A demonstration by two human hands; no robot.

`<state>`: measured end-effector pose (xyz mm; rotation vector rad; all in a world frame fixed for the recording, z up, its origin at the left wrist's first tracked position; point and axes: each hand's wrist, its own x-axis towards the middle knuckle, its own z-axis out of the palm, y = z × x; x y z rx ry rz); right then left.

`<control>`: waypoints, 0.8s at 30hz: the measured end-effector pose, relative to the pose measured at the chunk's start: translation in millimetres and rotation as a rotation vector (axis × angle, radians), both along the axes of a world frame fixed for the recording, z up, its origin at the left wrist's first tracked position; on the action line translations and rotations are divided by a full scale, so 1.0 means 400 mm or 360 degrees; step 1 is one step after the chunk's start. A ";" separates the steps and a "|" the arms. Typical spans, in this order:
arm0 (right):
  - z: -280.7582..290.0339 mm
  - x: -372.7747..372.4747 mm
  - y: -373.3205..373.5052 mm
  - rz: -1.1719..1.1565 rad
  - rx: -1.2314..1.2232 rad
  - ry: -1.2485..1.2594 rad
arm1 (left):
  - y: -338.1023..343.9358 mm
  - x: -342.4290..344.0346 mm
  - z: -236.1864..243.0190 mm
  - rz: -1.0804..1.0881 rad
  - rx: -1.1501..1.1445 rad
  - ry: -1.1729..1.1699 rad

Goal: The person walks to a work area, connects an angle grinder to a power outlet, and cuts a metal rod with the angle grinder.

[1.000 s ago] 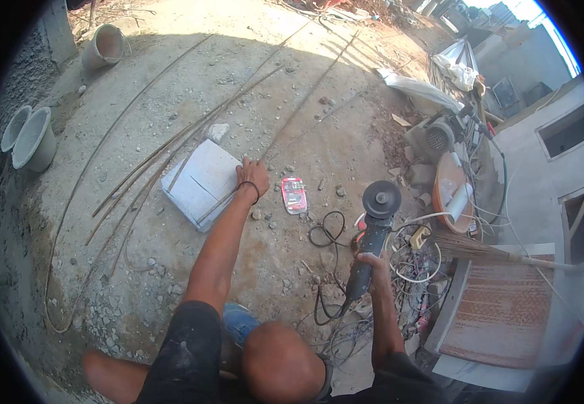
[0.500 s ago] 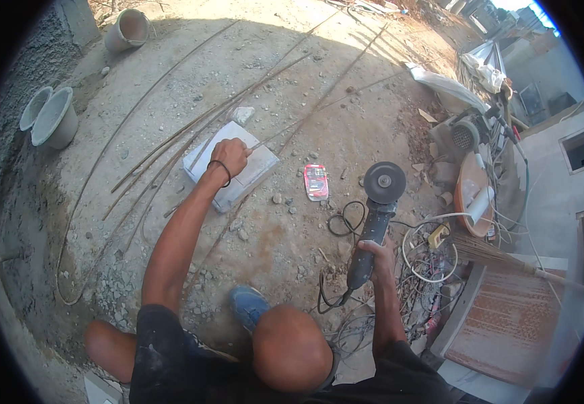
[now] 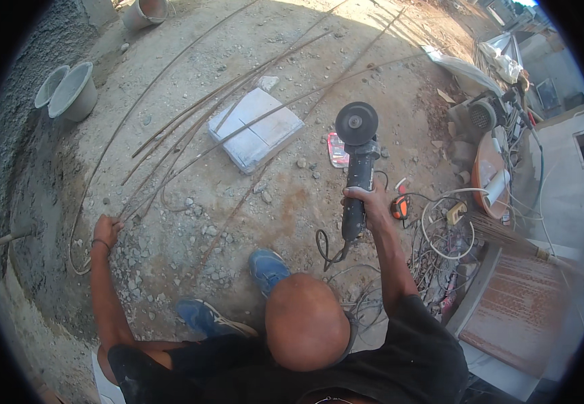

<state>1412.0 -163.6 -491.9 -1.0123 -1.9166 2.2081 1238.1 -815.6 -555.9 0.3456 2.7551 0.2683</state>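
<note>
In my right hand is an angle grinder, gripped round its dark body with the disc pointing away from me. Its cord curls down beside the handle. Far to the left, the fingers of my left hand are closed on the near end of a thin metal rod. That rod stretches to the upper right and crosses over a pale, flat block on the ground. A second, shorter rod end also reaches over the block. Partly behind the grinder lies a red package.
Several more rods lie on the gravelly ground. Two buckets stand by the left wall. An orange tape measure, tangled cables, a pale socket block, an orange basin and a broom are on the right.
My left hand has moved from the block toward the lower left, and the rod now lies across the block. The grinder has shifted slightly up and left. The tape measure has come into sight.
</note>
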 end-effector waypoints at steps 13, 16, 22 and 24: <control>-0.013 -0.050 -0.079 0.0072 0.0478 0.0207 | -0.063 0.085 -0.014 0.0132 -0.0233 0.0256; 0.015 -0.042 -0.115 -0.0008 0.0277 0.0167 | 0.010 0.085 0.014 -0.0111 0.0129 0.0659; 0.003 -0.007 -0.078 -0.0058 0.0208 0.0139 | 0.420 0.056 0.059 -0.0458 0.0574 0.0943; 0.006 0.009 -0.067 -0.0069 0.0059 0.0154 | 0.513 0.061 0.048 -0.0393 0.0834 0.0975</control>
